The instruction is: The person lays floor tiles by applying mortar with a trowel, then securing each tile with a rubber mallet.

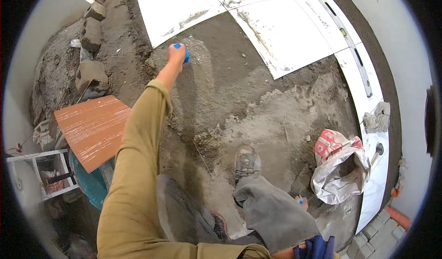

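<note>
My left hand (pixel 175 56) reaches out over the grey mortar bed (pixel 230 66), its fingers wrapped round a blue plastic object (pixel 186 54) mostly hidden by the hand. Beside it a wet, shiny patch (pixel 200 59) spreads on the mortar, close to the edge of a white tile (pixel 177 6). Only part of my right hand (pixel 302 204) shows, past my grey-trousered knee, with a small blue bit at its fingers; I cannot tell what that is. Dark blue fabric (pixel 317 248) lies by a bare forearm at the bottom edge.
On the white tiles at right lie a long spirit level (pixel 343 33), a grey cloth (pixel 377 117) and a mallet (pixel 378 150). An open woven sack (pixel 334 190) stands nearby. At left are a brown board (pixel 94 128), a teal tub (pixel 85 185) and rough blocks (pixel 91 33).
</note>
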A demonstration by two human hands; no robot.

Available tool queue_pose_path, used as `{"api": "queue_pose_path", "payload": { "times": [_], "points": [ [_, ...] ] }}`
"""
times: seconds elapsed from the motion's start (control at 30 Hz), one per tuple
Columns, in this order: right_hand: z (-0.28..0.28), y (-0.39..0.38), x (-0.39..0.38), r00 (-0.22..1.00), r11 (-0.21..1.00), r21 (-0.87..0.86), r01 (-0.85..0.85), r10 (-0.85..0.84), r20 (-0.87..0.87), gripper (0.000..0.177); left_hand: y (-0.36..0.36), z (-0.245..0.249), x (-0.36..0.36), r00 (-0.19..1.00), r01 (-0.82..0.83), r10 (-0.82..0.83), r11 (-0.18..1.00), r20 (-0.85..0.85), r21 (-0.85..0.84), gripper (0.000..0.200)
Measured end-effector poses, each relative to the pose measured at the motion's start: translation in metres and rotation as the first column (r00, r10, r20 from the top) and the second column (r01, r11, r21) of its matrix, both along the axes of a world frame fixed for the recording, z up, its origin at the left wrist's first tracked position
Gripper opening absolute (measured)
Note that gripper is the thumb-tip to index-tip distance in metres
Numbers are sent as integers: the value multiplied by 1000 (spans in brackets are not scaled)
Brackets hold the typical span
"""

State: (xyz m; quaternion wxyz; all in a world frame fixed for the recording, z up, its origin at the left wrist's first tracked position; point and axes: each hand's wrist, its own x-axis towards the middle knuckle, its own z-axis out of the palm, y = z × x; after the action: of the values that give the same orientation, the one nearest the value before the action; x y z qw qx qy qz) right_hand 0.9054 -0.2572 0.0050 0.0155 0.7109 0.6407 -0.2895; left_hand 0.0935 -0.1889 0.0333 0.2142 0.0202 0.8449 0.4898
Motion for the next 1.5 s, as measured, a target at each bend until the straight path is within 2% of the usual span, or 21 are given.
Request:
{"api": "queue_pose_path", "payload": {
  "times": [0.03,0.07,0.17,0.2,0.23,0.3,0.33,0.4,0.47,0.5,0.57,0.6,0.7,0.8,0.87,0.97,1.03,1.23,1.37,1.43,1.5],
  "points": [
    [5,1,-7,1000,1000,9,0,0,4,38,-2,4,3,990,124,-127,990,-53,-62,24],
    [13,4,-13,1000,1000,3,9,-9,7,38,-8,19,27,923,383,-382,923,36,-37,25],
    [22,4,-25,998,996,-59,62,-61,12,38,-17,28,92,487,873,-870,484,74,-56,27],
    [22,6,-24,999,998,-58,19,-17,32,39,-15,35,109,293,955,-952,287,84,-74,28],
    [22,8,-24,998,998,-58,-24,27,50,39,-9,30,116,288,956,-954,282,86,-76,28],
    [23,7,-23,999,999,-51,-20,22,36,40,-5,9,126,101,980,-986,75,134,-185,27],
    [23,7,-25,1000,999,-39,-20,21,20,41,0,4,121,96,980,-986,70,134,-186,27],
    [35,11,-34,1000,998,-64,-23,24,0,42,24,-4,102,550,796,-834,508,44,-330,26],
    [41,12,-38,1000,996,-89,-23,21,-15,43,45,-5,77,876,463,-478,870,-64,-167,25],
    [41,12,-38,999,996,-86,-36,34,-15,42,54,-8,69,872,471,-486,867,-59,-164,25],
    [40,11,-32,999,996,-81,-44,44,-9,42,66,-6,65,963,250,-252,968,-98,-29,21],
    [38,10,-32,999,997,-67,-39,39,-3,41,67,-10,73,860,411,-448,892,-245,-188,22],
    [42,9,-36,999,998,-57,-31,31,6,40,68,8,135,611,792,-789,608,-61,55,22],
    [42,14,-41,999,997,-74,-36,35,-18,41,101,14,180,315,949,-933,307,-177,68,25],
    [35,13,-34,998,995,-84,-47,43,-48,42,128,22,195,261,954,-955,278,-143,-115,27],
    [24,15,-25,1000,997,-76,-26,28,14,44,162,-2,179,336,893,-919,381,-208,-239,30],
    [27,16,-24,991,973,-223,53,-23,135,47,180,-9,153,439,820,-871,489,-221,-298,31],
    [11,25,-12,992,984,-176,38,-15,129,48,228,-13,45,601,623,-737,674,-310,-396,33],
    [13,32,-12,988,983,-181,29,-1,153,48,233,-42,-29,654,434,-675,705,-343,-561,35],
    [13,34,-10,988,984,-178,20,7,151,48,199,-32,-61,410,418,-862,469,-299,-778,37],
    [13,34,-9,990,985,-175,10,15,140,48,154,-30,-98,562,382,-809,437,-170,-814,34]
  ]
}}
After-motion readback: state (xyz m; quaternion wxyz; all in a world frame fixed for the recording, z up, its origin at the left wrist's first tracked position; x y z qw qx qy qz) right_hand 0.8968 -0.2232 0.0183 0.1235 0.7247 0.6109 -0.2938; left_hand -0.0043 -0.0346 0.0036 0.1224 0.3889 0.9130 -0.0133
